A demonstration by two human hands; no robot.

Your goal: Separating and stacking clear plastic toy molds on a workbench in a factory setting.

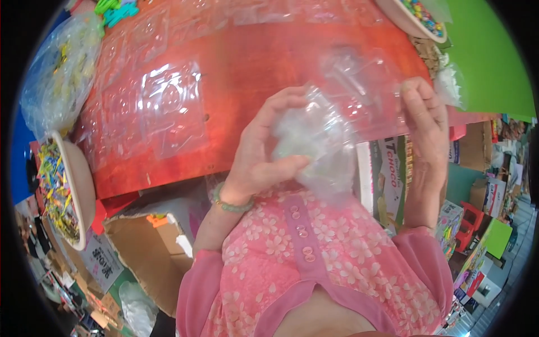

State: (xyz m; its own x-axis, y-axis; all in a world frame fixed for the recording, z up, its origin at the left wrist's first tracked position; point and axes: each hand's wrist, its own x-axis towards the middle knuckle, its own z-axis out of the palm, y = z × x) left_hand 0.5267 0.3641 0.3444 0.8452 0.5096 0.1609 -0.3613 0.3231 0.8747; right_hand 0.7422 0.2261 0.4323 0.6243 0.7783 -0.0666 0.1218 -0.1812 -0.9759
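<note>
My left hand [266, 149] is closed round a bunch of clear plastic blister shells [323, 146], held in front of my chest with the thumb across them. My right hand [424, 109] is at the right, its fingers pinched at the edge of another clear plastic blister shell [359, 84]. That shell is blurred and lies over the red table [241, 73]. More clear blister shells [168, 101] are laid out in rows on the table to the left and along the far side.
At the left stand a pale basin [81, 191] of colourful small pieces and a clear bag [62, 78] with yellow things. Another basin [421, 25] is at the far right beside a green surface [488, 62]. An open cardboard box [149, 241] sits below the table edge.
</note>
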